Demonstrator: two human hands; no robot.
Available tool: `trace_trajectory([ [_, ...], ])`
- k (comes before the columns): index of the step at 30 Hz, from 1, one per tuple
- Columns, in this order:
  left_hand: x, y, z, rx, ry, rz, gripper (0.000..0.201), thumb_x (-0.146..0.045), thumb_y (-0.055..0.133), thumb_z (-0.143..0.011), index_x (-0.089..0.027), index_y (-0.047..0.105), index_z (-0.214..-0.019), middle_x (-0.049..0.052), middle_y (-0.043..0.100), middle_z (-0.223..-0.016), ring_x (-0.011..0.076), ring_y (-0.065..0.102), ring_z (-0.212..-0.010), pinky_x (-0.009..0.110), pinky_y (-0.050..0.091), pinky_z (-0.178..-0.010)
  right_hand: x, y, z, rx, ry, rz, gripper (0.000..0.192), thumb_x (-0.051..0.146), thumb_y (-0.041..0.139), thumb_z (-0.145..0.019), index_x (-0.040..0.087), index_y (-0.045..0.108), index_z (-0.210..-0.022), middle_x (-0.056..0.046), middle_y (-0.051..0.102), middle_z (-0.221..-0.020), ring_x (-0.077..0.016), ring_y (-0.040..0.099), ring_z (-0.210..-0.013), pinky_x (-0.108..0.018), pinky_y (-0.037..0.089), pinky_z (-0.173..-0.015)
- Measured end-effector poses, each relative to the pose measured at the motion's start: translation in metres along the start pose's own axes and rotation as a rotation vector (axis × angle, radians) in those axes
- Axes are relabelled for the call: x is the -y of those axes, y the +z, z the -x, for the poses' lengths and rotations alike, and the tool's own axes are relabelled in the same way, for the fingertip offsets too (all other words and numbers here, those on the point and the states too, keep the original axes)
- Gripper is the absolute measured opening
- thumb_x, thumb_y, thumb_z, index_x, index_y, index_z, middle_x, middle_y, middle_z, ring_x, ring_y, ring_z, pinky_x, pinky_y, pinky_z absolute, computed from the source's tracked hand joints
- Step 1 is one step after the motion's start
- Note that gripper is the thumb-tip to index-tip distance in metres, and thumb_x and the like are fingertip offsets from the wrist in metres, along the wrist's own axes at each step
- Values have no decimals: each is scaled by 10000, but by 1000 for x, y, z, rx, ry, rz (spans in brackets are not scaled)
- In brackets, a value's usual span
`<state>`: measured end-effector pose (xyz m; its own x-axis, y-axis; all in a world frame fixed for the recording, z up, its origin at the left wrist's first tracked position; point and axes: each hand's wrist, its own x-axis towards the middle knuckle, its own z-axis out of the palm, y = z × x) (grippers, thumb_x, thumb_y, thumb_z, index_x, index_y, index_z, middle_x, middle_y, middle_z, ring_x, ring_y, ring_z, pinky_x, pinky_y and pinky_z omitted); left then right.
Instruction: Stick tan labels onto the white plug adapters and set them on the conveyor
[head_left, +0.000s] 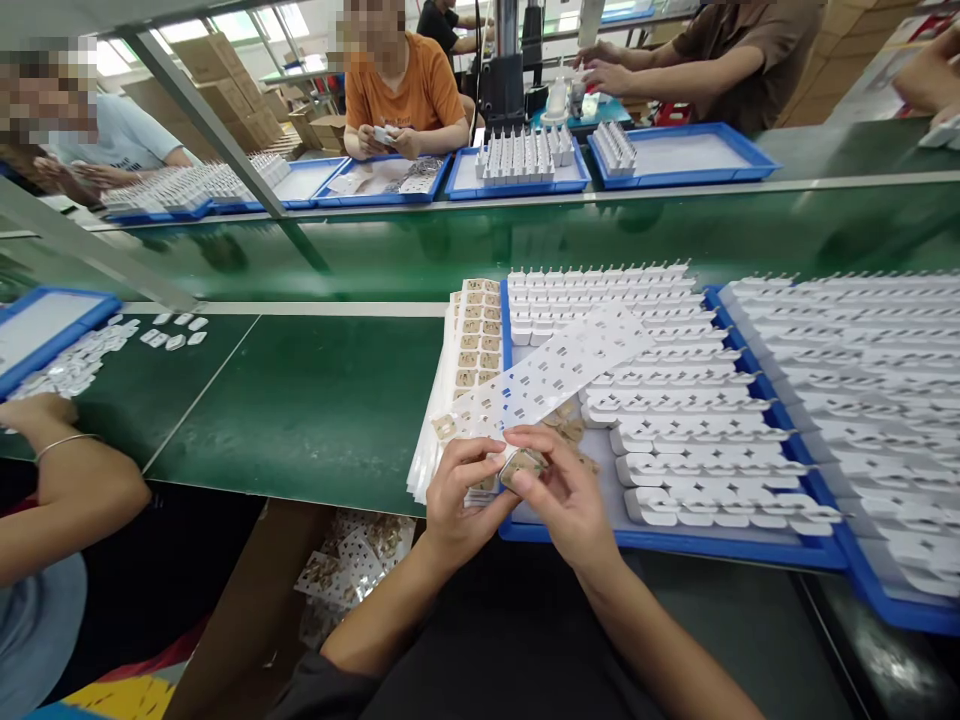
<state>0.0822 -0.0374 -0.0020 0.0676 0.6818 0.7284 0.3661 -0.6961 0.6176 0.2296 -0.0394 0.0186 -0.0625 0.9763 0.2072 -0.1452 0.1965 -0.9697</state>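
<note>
Left hand (459,495) and right hand (568,500) grasp one small tan-faced white plastic piece (523,466), apparently midway; tan-patched white sheets (480,328) remain, completion of the white pronged plastic housings (697,472) unclear

Small piece (524,464) partly behind fingers (537,438)

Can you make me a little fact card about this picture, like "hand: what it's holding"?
Left hand: holds one side of a small white piece with a tan face
Right hand: holds its other side
Tray: blue plastic tray with rows of white plastic parts with thin pins
Strip: white perforated strip, lying partly across the tray
Left of tray: stack of white sheets with tan stickers
Worktop: smooth green surface
</note>
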Motion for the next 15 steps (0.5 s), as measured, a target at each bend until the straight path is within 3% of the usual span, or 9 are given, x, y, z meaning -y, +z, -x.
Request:
trace_trajectory([
  [5,-5,0,-3,20,56,-42,384,-149,747,-819,-248,566,-1143,69,652,-1072,186,676,-960,338,609,-776,2,5,1,-51,-47,-59,147,221,693,-857,298,714,-980,-33,656,-1043,-197,633,-1022,-314,542,-826],
  [11,-6,0,-4,15,45,-46,382,-164,747,-816,-268,566,-1136,61,664,-1068,192,676,-956,347,606,-774,-4,0,0,-67,-37,-79,179,253,588,-928,292,754,-983,-53,705,-1069,-226,634,-1077,-414,506,-959],
  [15,-5,1,-4,15,91,-68,389,-141,743,-815,-258,566,-1141,61,663,-1076,190,671,-962,350,596,-784,-1,0,1,-47,-17,-143,174,216,631,-882,296,740,-991,-48,694,-1079,-220,645,-1065,-338,550,-830],
])
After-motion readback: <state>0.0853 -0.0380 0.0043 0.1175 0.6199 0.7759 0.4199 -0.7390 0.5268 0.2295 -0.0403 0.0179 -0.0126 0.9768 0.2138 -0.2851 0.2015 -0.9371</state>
